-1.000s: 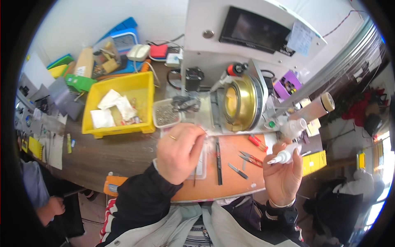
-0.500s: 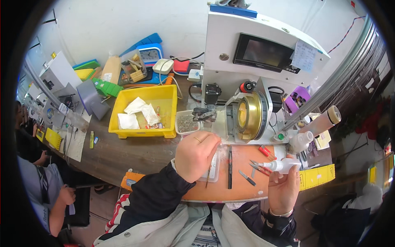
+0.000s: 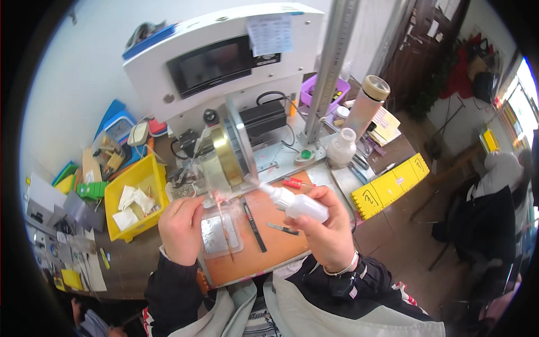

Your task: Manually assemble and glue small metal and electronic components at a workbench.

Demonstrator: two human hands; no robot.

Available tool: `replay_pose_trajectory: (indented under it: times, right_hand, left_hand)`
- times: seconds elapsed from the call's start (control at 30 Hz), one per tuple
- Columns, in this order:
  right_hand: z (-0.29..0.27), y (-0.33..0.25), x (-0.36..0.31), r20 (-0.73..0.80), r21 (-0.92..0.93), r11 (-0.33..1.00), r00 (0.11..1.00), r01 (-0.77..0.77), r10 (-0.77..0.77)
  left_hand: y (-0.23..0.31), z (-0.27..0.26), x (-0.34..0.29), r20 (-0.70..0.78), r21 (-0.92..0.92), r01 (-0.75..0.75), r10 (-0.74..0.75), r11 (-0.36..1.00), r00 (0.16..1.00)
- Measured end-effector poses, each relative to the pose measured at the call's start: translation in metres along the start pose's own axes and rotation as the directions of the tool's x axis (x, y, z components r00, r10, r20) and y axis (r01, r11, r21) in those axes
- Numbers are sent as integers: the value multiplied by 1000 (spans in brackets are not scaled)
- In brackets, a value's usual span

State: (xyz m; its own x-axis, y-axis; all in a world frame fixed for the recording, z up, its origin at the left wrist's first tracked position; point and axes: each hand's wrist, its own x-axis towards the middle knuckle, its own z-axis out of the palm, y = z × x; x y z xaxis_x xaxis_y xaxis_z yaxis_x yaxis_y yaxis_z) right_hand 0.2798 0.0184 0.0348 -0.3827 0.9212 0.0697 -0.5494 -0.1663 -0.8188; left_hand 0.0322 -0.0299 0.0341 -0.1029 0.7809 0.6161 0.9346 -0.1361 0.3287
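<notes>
My right hand [image 3: 331,233] is closed round a small white squeeze bottle [image 3: 306,208]. Its narrow nozzle points up and left, toward the gold wheel. My left hand [image 3: 181,227] is raised at the left edge of the orange-brown work mat [image 3: 275,253], thumb and fingertips together. What they may hold is too small and blurred to name. Beside that hand lies a shallow clear tray [image 3: 236,247] with a thin brown stick [image 3: 228,233] across it. Between my hands, a slim black tool [image 3: 254,224] and a small blade [image 3: 282,228] rest on the mat.
A white machine [image 3: 140,76] with a gold wheel [image 3: 222,149] stands behind the mat. Yellow tub [image 3: 115,222] with white papers is at left. At right stand a white bottle [image 3: 341,149], a tall flask [image 3: 365,106] and a yellow box [image 3: 387,191]. A red-handled tool [image 3: 297,183] lies nearby.
The view has swung to the right. My right hand has brought the squeeze bottle inward and up, nearer the wheel. My left hand stays closed at the fingertips, near the clear tray.
</notes>
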Motion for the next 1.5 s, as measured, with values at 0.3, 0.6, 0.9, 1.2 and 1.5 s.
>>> replay_pose_trajectory:
  times: [0.3,0.6,0.9,1.2,1.5]
  right_hand:
    - [-21,17,-6,151,97,981,977,-169,154]
    - [-15,44,-14,404,164,849,820,-502,406]
    - [-40,45,-8,250,44,894,872,-445,422]
    - [-51,61,-9,384,58,909,849,-413,362]
    - [-29,38,-13,303,-51,900,852,-434,428]
  left_hand:
    - [37,-8,-10,415,-505,419,-214,755,884]
    - [59,-8,-5,600,-740,573,-39,353,799]
    - [41,-55,-6,607,-425,554,-229,716,761]
    - [36,-127,19,112,-370,318,-298,873,948]
    - [-91,-186,41,-187,-371,414,-503,832,844]
